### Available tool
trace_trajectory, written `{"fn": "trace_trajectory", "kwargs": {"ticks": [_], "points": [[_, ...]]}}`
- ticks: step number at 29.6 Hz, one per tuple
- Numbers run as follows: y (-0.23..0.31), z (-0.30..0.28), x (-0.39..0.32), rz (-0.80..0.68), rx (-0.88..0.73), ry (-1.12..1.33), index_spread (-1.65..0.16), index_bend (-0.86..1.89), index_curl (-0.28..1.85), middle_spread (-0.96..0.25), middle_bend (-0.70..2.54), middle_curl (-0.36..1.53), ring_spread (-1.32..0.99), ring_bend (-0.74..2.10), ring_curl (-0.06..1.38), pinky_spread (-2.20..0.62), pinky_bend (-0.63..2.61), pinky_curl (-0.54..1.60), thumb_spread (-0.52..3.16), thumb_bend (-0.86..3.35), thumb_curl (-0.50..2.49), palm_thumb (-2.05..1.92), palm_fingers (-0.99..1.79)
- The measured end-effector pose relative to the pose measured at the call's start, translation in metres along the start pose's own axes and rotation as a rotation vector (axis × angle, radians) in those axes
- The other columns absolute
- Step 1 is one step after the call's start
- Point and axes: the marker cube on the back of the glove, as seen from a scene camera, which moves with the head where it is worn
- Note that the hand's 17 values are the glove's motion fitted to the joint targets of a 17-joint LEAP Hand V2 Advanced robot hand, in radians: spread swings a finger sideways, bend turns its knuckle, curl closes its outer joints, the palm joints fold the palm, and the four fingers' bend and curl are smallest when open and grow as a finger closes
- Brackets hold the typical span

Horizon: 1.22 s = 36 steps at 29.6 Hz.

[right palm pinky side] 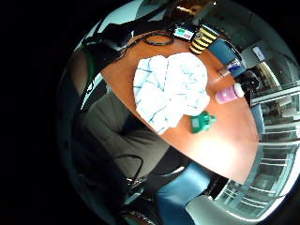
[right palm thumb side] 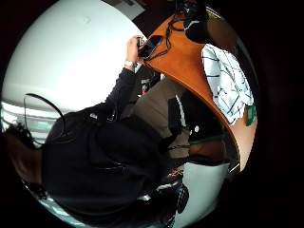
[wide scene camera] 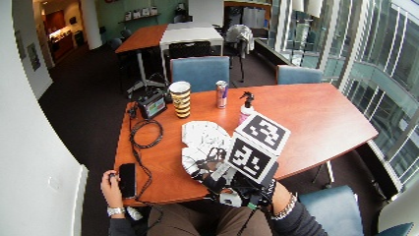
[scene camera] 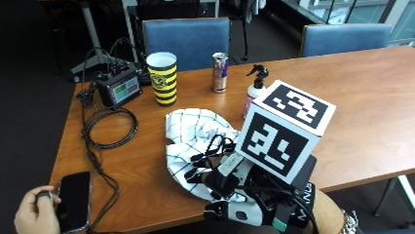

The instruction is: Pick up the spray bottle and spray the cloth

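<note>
Looking at the outside view first, the gloved right hand (scene camera: 223, 183) hovers over the table's near edge, above the crumpled white checked cloth (scene camera: 195, 141). Its fingers look loosely spread and aren't holding anything. The spray bottle (scene camera: 255, 92) stands upright toward the far edge, just beside a slim can (scene camera: 219, 73), with a yellow-and-black striped cup (scene camera: 162, 78) further along. The bare left hand (scene camera: 35, 209) holds a phone (scene camera: 72, 200) at the near corner.

Wide outside view: same layout, the bottle (wide scene camera: 246, 108) well apart from the hand (wide scene camera: 219, 179).

Little-finger palm view: cloth (right palm pinky side: 171, 89) in the middle of the table (right palm pinky side: 225, 140), bottle (right palm pinky side: 228, 93) beyond it.

Thumb palm view: mostly the person's dark sleeve, plus cloth (right palm thumb side: 228, 80) near the table edge.
</note>
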Motion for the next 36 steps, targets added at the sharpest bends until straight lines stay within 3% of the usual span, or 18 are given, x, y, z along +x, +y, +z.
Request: {"fn": "trace_trajectory", "kwargs": {"ticks": [13, 36], "points": [[0.003, 0.004, 0.003, 0.014, -0.01, -0.008, -0.37, 0.25, 0.25, -0.12, 0.19, 0.19, -0.09, 0.33, 0.22, 0.18, 0.28, 0.2, 0.95, 0.33, 0.21, 0.59, 0.67], [-0.027, -0.016, 0.073, 0.114, 0.018, -0.01, -0.4, 0.18, 0.33, -0.12, 0.16, 0.26, -0.1, 0.29, 0.27, 0.2, 0.23, 0.28, 1.17, 0.2, 0.31, 0.64, 0.69]]}}
